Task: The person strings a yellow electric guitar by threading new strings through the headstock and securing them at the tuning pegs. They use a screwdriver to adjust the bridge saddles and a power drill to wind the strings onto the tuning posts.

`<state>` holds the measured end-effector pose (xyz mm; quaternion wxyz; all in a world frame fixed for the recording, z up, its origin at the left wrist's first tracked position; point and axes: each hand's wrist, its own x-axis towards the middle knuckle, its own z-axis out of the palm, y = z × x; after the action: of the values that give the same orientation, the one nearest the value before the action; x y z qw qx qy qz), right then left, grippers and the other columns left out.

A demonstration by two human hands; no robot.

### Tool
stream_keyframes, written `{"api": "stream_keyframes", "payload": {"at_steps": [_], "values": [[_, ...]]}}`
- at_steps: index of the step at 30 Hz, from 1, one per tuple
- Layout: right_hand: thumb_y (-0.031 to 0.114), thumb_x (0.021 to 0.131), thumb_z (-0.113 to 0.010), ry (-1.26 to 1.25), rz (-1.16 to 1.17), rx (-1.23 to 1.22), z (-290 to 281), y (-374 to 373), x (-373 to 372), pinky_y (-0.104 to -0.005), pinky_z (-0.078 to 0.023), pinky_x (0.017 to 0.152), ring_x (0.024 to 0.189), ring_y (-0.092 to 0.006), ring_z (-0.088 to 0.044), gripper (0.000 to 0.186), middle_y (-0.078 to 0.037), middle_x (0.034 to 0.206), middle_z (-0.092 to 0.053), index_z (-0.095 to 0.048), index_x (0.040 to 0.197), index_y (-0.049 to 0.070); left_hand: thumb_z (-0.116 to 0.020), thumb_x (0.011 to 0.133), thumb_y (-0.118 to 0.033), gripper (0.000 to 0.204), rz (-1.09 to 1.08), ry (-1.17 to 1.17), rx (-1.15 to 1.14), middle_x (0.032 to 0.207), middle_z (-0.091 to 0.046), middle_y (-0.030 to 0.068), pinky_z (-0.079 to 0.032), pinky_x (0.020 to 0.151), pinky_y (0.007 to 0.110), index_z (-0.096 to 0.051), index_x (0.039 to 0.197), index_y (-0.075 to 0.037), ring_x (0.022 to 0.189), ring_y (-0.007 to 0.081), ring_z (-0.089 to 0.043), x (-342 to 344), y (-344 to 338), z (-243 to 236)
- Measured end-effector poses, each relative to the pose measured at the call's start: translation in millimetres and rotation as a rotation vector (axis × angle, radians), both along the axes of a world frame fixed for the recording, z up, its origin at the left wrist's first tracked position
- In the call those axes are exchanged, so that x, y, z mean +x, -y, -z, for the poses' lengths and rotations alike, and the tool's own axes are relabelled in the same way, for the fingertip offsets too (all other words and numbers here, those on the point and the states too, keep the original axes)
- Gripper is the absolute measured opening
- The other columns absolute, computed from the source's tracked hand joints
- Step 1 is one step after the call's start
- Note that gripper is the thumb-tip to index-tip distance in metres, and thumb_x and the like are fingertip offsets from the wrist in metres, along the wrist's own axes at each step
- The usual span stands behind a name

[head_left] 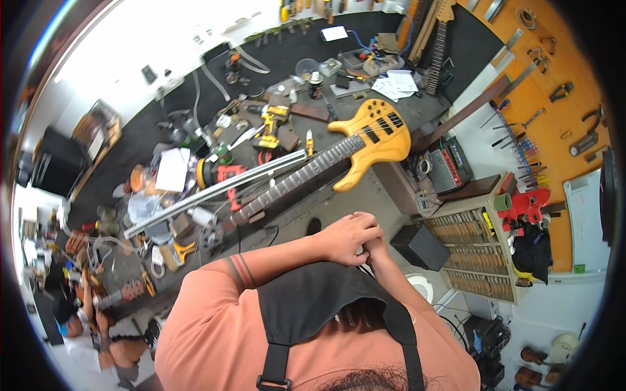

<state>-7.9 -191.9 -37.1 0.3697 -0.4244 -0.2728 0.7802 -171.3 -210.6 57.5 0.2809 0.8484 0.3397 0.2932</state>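
Note:
My left hand (351, 240) and my right hand (376, 251) meet in front of my black apron (313, 296). The left one lies over the right, its fingers bent and pressed together. The right hand's fingers are curled and partly covered; anything held between the two is hidden. Beyond them, the honey-coloured bass guitar (385, 148) lies face up along the bench's front edge, its neck pointing to the lower left. Neither hand touches it. Beside the neck runs a long aluminium bar (215, 189).
The dark workbench (313, 189) carries a yellow drill (277, 114), a red power tool (229, 174) and papers (396, 85). A drawer cabinet (479, 254) and black box (419, 246) stand right. Another person (81, 332) works at lower left near a headstock (132, 290).

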Motion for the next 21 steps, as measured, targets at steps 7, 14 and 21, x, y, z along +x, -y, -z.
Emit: {"api": "stream_keyframes", "payload": {"at_steps": [7, 14, 21], "values": [[0.02, 0.107, -0.063, 0.105, 0.285, 0.042, -23.9, -75.1, 39.3, -0.0355, -0.058, 0.096, 0.115, -0.0203, -0.067, 0.032, -0.009, 0.125, -0.067, -0.061, 0.137, 0.008, -0.065, 0.08, -0.005, 0.046, 0.254, 0.063, 0.037, 0.125, -0.06, 0.0155, -0.048, 0.109, 0.05, -0.064, 0.126, -0.008, 0.125, 0.0388, -0.06, 43.3, -124.7, 16.6], [0.016, 0.107, -0.062, 0.15, 0.442, -0.031, -26.5, -150.7, 87.1, -0.0357, -0.058, 0.091, 0.109, -0.0198, -0.068, 0.03, -0.007, 0.119, -0.067, -0.06, 0.135, 0.008, -0.077, 0.095, -0.025, 0.044, 0.373, 0.101, -0.064, 0.13, -0.06, 0.014, -0.046, 0.11, 0.051, -0.064, 0.133, -0.009, 0.131, 0.0382, -0.057, 62.9, -223.9, -12.8], [0.01, 0.104, -0.066, 0.24, 0.285, -0.148, 33.7, -333.4, 170.9, -0.0351, -0.055, 0.083, 0.092, -0.0155, -0.068, 0.025, -0.001, 0.106, -0.066, -0.06, 0.129, 0.012, -0.076, 0.098, -0.016, 0.031, 0.13, 0.012, -0.407, 0.127, -0.066, 0.0153, -0.052, 0.103, 0.047, -0.068, 0.127, -0.007, 0.123, 0.039, -0.064, 52.9, -303.4, 53.6]]}}
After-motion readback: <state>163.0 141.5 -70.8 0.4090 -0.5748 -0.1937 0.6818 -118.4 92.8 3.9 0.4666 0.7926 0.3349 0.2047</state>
